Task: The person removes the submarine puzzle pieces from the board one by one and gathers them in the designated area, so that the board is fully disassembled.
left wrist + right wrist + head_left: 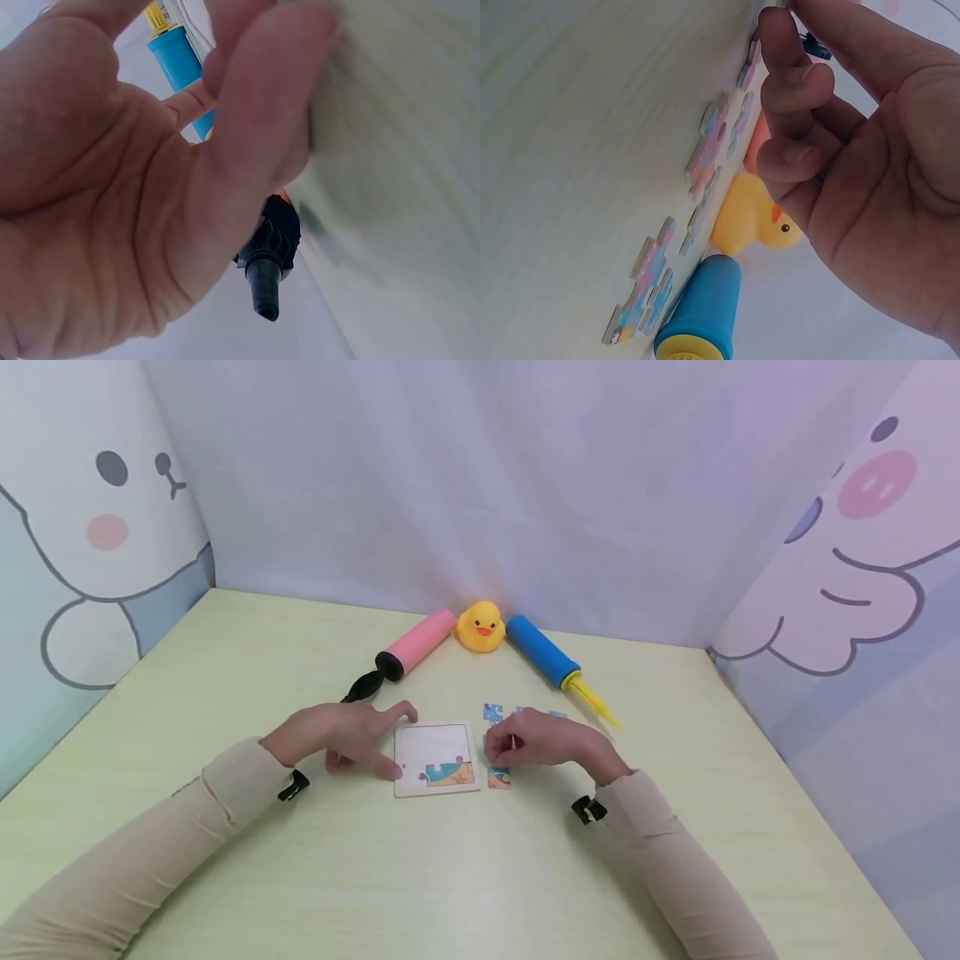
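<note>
A shallow white puzzle tray (431, 743) lies on the table with joined teal and orange pieces (450, 773) in its lower right. My left hand (356, 735) spreads over its left side, thumb at the left edge and a bent finger by the upper left corner. Right of the tray, my right hand (536, 739) pinches thumb and finger together at a puzzle piece (487, 745), most of it hidden by the fingers. Another piece (498, 778) lies just below those fingertips. In the right wrist view the other fingers curl above several loose puzzle pieces (705, 154).
Behind the tray sits a yellow rubber duck (481, 628). A pink hand pump (420, 643) with a black nozzle angles off to its left, a blue pump (542, 650) with a yellow nozzle to its right. A pale curtain (465, 485) hangs along the table's back edge.
</note>
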